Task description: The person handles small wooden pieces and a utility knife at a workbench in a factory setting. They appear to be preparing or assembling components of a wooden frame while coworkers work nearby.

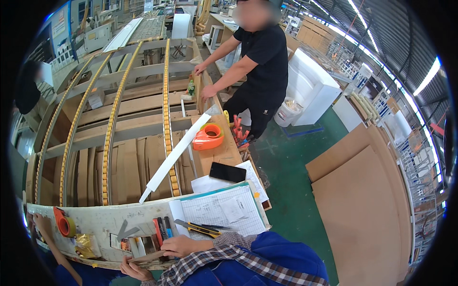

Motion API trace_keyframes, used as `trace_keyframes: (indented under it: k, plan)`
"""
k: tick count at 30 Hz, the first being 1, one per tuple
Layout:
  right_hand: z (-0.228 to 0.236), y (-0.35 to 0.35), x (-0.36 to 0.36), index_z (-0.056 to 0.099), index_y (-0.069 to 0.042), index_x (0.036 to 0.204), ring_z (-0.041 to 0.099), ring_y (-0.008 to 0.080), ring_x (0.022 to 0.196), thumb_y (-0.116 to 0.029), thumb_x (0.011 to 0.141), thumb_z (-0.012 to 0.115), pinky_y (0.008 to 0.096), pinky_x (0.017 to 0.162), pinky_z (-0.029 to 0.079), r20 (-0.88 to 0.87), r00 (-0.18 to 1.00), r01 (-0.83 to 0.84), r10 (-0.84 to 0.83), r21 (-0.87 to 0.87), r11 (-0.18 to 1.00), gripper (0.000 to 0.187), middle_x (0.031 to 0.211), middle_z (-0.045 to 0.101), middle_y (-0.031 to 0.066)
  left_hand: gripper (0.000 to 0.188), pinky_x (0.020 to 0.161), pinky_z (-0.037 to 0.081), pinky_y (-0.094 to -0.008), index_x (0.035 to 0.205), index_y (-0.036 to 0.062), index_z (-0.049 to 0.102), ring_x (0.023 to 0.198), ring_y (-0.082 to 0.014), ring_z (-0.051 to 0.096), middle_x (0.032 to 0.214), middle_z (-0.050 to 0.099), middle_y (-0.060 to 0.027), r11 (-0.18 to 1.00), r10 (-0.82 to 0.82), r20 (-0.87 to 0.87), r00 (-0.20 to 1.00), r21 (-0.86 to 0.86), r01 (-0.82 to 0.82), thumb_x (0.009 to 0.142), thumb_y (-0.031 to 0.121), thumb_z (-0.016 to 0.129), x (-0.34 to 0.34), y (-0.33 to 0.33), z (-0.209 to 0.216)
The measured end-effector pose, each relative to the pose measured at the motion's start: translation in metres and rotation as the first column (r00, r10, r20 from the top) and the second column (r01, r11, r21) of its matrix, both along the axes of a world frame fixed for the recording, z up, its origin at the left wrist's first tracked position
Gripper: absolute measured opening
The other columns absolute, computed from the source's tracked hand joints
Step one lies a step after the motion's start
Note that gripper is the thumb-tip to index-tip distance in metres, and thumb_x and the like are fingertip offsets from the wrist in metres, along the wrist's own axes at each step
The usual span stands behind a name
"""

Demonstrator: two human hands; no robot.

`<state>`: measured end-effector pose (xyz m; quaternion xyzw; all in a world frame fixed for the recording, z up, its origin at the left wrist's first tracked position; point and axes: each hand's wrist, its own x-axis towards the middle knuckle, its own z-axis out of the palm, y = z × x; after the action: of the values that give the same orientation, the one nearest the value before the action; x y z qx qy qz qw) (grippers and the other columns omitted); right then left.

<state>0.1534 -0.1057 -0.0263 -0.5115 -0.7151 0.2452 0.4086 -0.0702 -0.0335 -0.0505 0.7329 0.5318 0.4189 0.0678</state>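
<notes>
Low at the front edge of the white worktop (107, 213), my left hand (137, 270) is closed on one end of a flat brown strip (149, 258). My right hand (181, 245), in a plaid sleeve, closes on its other end; the fingertips are partly hidden. Just beyond my right hand lie several red, black and blue markers (162, 228). A yellow-and-black utility knife (202, 229) rests on the ruled paper sheets (217, 209). Left of the markers are grey metal pieces (127, 230) and small items in a shallow box.
Roller tracks (110, 124) run across the frame beyond, with a white strip (176, 155) lying over them. An orange tape dispenser (208, 137) and a phone (228, 172) lie right. One co-worker (261, 52) grips the far frame; another's arm (55, 243) reaches in left. Cardboard sheets (362, 209) stand right.
</notes>
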Motion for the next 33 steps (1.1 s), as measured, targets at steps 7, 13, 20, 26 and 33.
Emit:
trace_keyframes:
  k: [7, 13, 20, 26, 33]
  plan:
    - [0.001, 0.001, 0.005, 0.056, -0.012, 0.086, 0.055, 0.0254, 0.07, -0.026, 0.074, 0.061, 0.0369, 0.056, 0.044, 0.1, 0.989, 0.094, -0.108, 0.136, 0.986, 0.02, 0.076, 0.051, 0.0052, 0.034, 0.087, 0.025, -0.0376, 0.099, -0.0022, 0.051, 0.092, -0.0244, 0.041, 0.095, 0.054, -0.0103, 0.998, -0.045, -0.102, 0.994, -0.041, 0.041, 0.094, 0.023, 0.029, 0.0, 0.004, 0.006]
    - [-0.004, -0.001, 0.005, 0.057, -0.013, 0.088, 0.056, 0.0248, 0.073, -0.033, 0.072, 0.062, 0.0372, 0.056, 0.045, 0.105, 0.993, 0.054, -0.062, 0.084, 0.995, 0.027, 0.076, 0.053, 0.0049, 0.034, 0.084, 0.028, -0.0376, 0.091, 0.0003, 0.054, 0.087, -0.0245, 0.043, 0.089, 0.054, -0.0094, 0.998, -0.064, -0.109, 0.992, -0.01, 0.063, 0.094, 0.024, 0.031, 0.002, 0.003, 0.013]
    - [0.004, -0.001, 0.006, 0.061, -0.01, 0.086, 0.057, 0.0268, 0.068, -0.047, 0.082, 0.05, 0.0362, 0.053, 0.044, 0.119, 0.993, 0.035, -0.019, -0.135, 0.99, 0.038, 0.074, 0.059, 0.0075, 0.033, 0.082, 0.027, -0.0368, 0.08, 0.0002, 0.05, 0.08, -0.0234, 0.041, 0.077, 0.048, -0.0084, 0.997, -0.044, -0.052, 0.998, 0.059, 0.047, 0.092, 0.025, 0.032, 0.005, 0.004, 0.01]
    - [0.006, -0.001, 0.005, 0.062, -0.009, 0.075, 0.057, 0.0299, 0.06, -0.056, 0.08, 0.046, 0.0406, 0.047, 0.043, -0.039, 0.999, 0.014, -0.029, -0.346, 0.938, 0.05, 0.065, 0.06, 0.0095, 0.033, 0.081, 0.028, -0.0372, 0.078, 0.0005, 0.049, 0.079, -0.0243, 0.041, 0.075, 0.046, -0.0089, 0.997, -0.052, -0.016, 0.999, 0.056, 0.053, 0.089, 0.027, 0.033, 0.006, 0.007, 0.006]
    - [0.008, 0.0, 0.008, 0.059, -0.007, 0.082, 0.058, 0.0275, 0.056, -0.053, 0.083, 0.046, 0.0367, 0.047, 0.042, -0.032, 0.998, -0.059, 0.05, -0.474, 0.879, 0.047, 0.061, 0.059, 0.0084, 0.034, 0.081, 0.027, -0.0371, 0.077, 0.001, 0.048, 0.074, -0.0233, 0.04, 0.073, 0.045, -0.0082, 0.995, -0.057, -0.035, 0.998, 0.077, 0.06, 0.09, 0.027, 0.031, 0.005, 0.006, 0.006]
